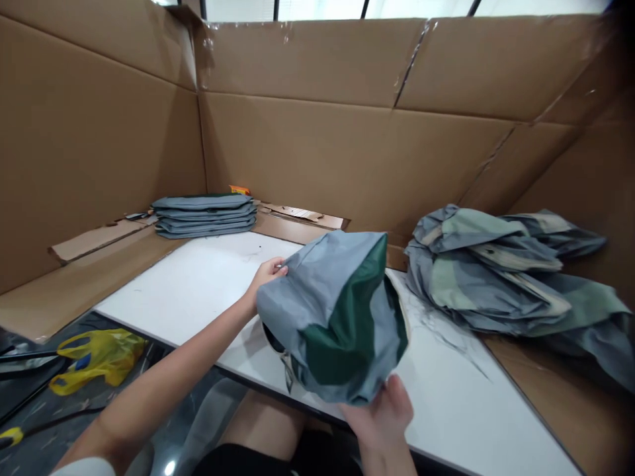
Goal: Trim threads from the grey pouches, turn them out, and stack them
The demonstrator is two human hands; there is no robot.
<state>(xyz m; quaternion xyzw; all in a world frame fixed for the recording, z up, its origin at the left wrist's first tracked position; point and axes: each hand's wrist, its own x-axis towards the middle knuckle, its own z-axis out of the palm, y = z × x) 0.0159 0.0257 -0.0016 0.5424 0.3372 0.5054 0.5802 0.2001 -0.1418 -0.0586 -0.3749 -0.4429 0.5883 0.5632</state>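
Two bare hands over a white table top (198,284), both gripping one limp grey-and-green fabric piece (337,324). Left hand (266,276) closed on the cloth's upper edge; right hand (384,413) curled around its lower edge, palm up. Fabric piece held in the air above the table's near edge, with a dark inner opening showing on its left side. Dark scuff marks (446,334) across the white surface to the right of the fabric piece. Brown cardboard sheeting (94,304) under and around the table top, with loose cardboard scraps (94,239) along the back left. Farther back on the left, a neat stack of folded grey fabric (204,215) on the cardboard, with a small orange packet (240,190) just behind it. On the right, a crumpled heap of grey-green fabric (506,271), overlapping the table's right edge and spreading onto the cardboard. Tall corrugated cardboard walls (347,158) around the back and sides, their seams patched with clear tape (411,63). Bright window panes (397,8) above the walls. Down on the dark floor at lower left, a crumpled yellow plastic bag (96,360) and a yellow-tipped tool handle (10,436).
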